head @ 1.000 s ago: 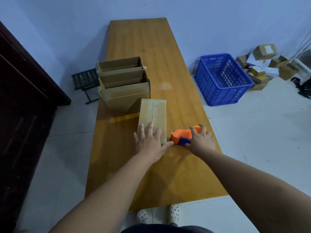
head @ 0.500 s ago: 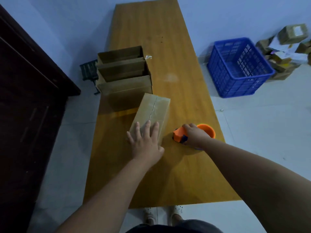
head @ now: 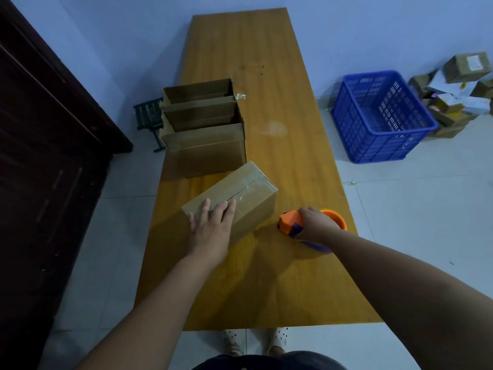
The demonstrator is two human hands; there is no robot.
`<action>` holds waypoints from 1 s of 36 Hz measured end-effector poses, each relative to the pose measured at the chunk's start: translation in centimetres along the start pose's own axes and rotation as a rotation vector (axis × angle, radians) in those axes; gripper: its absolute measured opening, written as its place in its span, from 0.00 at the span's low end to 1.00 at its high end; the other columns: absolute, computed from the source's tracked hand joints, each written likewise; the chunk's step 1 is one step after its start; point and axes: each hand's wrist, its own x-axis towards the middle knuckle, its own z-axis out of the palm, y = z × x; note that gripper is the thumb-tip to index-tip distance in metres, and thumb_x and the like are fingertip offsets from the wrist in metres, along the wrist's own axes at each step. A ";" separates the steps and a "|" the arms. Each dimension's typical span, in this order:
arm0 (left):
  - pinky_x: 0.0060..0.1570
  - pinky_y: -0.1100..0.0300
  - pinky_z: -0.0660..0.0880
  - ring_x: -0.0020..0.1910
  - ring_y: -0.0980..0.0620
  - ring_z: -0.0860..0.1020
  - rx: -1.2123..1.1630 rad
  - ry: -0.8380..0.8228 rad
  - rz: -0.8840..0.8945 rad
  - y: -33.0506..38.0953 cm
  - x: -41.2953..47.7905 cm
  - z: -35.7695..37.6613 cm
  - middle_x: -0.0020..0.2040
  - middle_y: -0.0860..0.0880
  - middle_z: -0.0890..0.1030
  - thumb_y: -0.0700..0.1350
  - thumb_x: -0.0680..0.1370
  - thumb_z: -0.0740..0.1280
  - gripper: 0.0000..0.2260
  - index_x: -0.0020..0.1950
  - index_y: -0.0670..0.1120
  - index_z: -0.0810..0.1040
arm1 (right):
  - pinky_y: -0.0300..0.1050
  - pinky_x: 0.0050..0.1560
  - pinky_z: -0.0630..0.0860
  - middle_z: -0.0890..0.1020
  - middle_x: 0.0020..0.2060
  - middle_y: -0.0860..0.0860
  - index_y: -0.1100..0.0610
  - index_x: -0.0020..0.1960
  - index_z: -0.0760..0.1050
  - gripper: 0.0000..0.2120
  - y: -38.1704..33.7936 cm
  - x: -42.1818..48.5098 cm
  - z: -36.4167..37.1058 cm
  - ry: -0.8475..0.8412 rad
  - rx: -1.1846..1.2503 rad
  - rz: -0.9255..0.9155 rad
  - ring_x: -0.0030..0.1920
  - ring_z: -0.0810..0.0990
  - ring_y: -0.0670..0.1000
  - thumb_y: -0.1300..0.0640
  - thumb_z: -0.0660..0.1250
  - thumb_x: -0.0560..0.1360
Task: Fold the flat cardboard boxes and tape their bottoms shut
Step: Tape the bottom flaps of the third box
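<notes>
Now the taped box (head: 234, 198) more askew than before, left hand (head: 210, 231) flat atop, right hand (head: 314, 225) around tape dispenser (head: 292, 221).

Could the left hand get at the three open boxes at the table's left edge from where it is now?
Probably yes. The left hand lies flat on the taped box, holding nothing, and the open boxes stand just beyond it. Only the taped box lies between, low enough to reach over.
</notes>
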 end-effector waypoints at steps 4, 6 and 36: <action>0.74 0.42 0.43 0.77 0.42 0.42 0.024 0.035 0.027 -1.0 -0.6 0.0 0.78 0.53 0.48 0.34 0.77 0.62 0.41 0.78 0.56 0.39 | 0.50 0.54 0.77 0.73 0.64 0.52 0.53 0.72 0.62 0.31 0.2 -0.8 0.5 0.051 0.064 0.038 0.59 0.76 0.54 0.50 0.71 0.73; 0.74 0.44 0.41 0.77 0.44 0.41 0.020 0.039 0.047 -1.5 -0.9 0.1 0.78 0.53 0.46 0.32 0.76 0.61 0.42 0.78 0.58 0.40 | 0.49 0.51 0.77 0.73 0.63 0.52 0.53 0.70 0.64 0.30 0.4 -1.1 0.6 0.096 0.110 0.057 0.58 0.76 0.54 0.50 0.71 0.73; 0.72 0.40 0.37 0.77 0.44 0.39 -0.098 -0.040 0.092 5.6 -1.7 0.6 0.79 0.49 0.41 0.55 0.81 0.56 0.30 0.78 0.53 0.45 | 0.48 0.39 0.75 0.67 0.67 0.52 0.53 0.75 0.57 0.28 0.0 -4.2 4.9 0.056 -0.289 -0.072 0.53 0.79 0.55 0.56 0.64 0.78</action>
